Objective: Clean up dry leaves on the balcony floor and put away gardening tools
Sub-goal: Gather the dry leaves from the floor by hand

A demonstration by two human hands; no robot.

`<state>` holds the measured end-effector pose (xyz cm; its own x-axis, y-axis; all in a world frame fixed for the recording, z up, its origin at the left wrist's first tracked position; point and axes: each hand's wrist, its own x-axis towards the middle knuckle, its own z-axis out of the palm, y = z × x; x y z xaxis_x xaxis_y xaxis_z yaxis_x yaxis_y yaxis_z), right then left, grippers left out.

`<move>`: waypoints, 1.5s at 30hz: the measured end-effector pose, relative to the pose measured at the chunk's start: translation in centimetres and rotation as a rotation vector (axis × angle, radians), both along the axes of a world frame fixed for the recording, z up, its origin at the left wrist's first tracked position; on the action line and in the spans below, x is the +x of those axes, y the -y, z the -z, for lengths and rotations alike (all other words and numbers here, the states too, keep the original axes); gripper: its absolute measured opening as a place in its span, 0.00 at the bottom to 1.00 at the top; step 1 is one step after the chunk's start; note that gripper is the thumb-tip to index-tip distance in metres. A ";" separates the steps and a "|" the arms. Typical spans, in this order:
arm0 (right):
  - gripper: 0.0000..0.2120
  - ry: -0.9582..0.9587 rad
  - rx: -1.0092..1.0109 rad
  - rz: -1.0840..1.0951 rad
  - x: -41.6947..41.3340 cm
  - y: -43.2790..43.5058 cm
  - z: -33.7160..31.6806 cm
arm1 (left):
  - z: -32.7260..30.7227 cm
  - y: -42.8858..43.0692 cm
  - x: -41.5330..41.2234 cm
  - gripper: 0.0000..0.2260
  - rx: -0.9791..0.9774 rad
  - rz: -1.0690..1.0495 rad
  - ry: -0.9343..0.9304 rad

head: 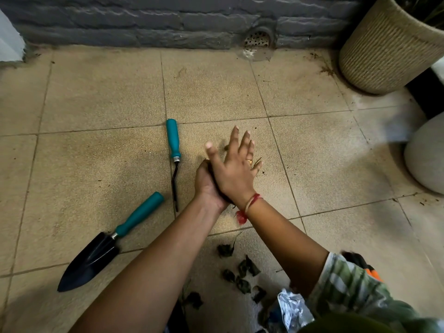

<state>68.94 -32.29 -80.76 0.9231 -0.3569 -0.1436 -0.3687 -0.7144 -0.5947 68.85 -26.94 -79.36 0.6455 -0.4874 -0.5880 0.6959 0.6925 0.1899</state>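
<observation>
- Head view: the left hand (206,186) lies palm up and curls round a dark clump of leaves (217,182). Most of its fingers are hidden under the other hand.
- The right hand (236,169) lies flat on top of the clump with straight, spread fingers and presses it down. It grips nothing.
- More dry leaves (242,272) lie scattered on the tile floor (96,92), near the person and just beside a crumpled plastic bag (293,308).
- The trowel (105,243) and the thin weeder (174,162), both with teal handles, lie on the floor to the left of the hands. They are apart from each other and nobody touches them.
- A woven pot (389,49) stands at the far right corner.
- Risk, in my judgement: dry leaves are brittle, so hard pressing may crush them, and crumbs could fall through the gaps between the palms onto the floor.
- If the hands open before they reach the bag, the clump may drop and spread again.
- A forearm that sweeps low could also push the loose leaves further away.
</observation>
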 end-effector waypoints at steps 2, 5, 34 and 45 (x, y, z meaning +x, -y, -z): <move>0.35 0.081 0.354 0.187 0.1 1.8 0.1 | 0.2 -0.1 0.4 0.19 0.129 -0.007 -0.118; 0.26 0.140 0.415 0.379 -0.5 5.8 1.1 | 0.7 -1.3 1.3 0.17 0.308 -0.101 -0.177; 0.05 -0.065 0.085 0.031 2.3 5.7 2.2 | 2.9 -5.3 1.9 0.19 0.329 -0.222 -0.165; 0.10 -0.035 -0.288 -0.440 4.7 -0.3 4.9 | 2.9 -7.5 1.6 0.20 0.356 -0.282 -0.192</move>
<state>73.59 -32.02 -85.65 0.9908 0.0339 -0.1307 -0.0132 -0.9389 -0.3441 70.40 -19.44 -82.30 0.5874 -0.0565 -0.8073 0.5360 0.7746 0.3358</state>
